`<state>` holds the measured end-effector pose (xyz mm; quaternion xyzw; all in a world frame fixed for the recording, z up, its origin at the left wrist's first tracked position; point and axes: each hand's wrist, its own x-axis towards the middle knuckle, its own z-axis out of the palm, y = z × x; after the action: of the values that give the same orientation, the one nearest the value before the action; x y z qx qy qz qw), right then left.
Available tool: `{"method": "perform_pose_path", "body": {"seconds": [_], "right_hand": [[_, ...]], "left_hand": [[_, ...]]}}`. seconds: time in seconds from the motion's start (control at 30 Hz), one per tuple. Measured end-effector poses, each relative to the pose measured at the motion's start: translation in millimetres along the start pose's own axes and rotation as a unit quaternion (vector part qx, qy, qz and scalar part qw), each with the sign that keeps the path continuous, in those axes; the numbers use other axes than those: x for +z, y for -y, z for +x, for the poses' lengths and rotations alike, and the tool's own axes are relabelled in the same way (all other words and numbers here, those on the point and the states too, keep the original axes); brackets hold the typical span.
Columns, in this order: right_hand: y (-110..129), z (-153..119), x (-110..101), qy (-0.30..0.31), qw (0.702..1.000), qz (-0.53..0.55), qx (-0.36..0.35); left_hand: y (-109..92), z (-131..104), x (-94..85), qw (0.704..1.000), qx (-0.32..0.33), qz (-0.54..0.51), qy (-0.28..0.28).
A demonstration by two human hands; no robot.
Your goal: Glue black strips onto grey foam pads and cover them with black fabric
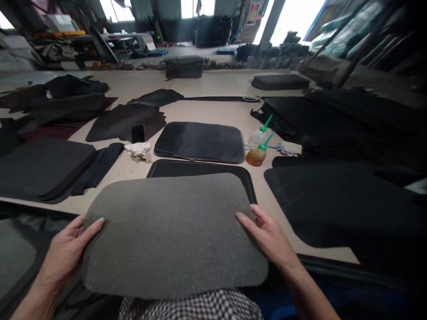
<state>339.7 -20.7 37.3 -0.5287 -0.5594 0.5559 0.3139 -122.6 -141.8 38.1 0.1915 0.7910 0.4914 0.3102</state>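
A dark grey sheet (173,235) with rounded corners is held up in front of me, over my lap and the table edge. My left hand (66,249) grips its left side, thumb on the upper face. On the right side my right hand (263,229) pinches it the same way; the fingers behind are partly hidden. Beyond the sheet, partly covered by it, lies a black panel (200,168) with a light stitched line along its border. A small stack of black rounded panels (200,140) sits just past that.
Two squeeze bottles with green nozzles, one whitish (258,137) and one amber (256,156), stand right of the stack. A crumpled white cloth (137,150) and a phone (138,133) lie left. Dark sheets are piled at left (43,164) and right (333,195).
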Motion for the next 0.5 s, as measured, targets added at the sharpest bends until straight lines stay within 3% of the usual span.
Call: {"method": "perform_pose_path", "body": {"seconds": [0.1, 0.27, 0.5], "right_hand": [[-7, 10, -26, -0.04, 0.998, -0.028, 0.033], [-14, 37, -54, -0.089, 0.991, -0.097, 0.019], [-31, 68, -62, -0.138, 0.976, -0.17, -0.017]], "left_hand": [[-11, 21, 37.2, 0.995, 0.044, 0.054, 0.066], [-27, 51, 86.3, 0.974, 0.121, 0.13, 0.141], [-41, 74, 119.1, 0.968, 0.13, 0.135, 0.17]]}}
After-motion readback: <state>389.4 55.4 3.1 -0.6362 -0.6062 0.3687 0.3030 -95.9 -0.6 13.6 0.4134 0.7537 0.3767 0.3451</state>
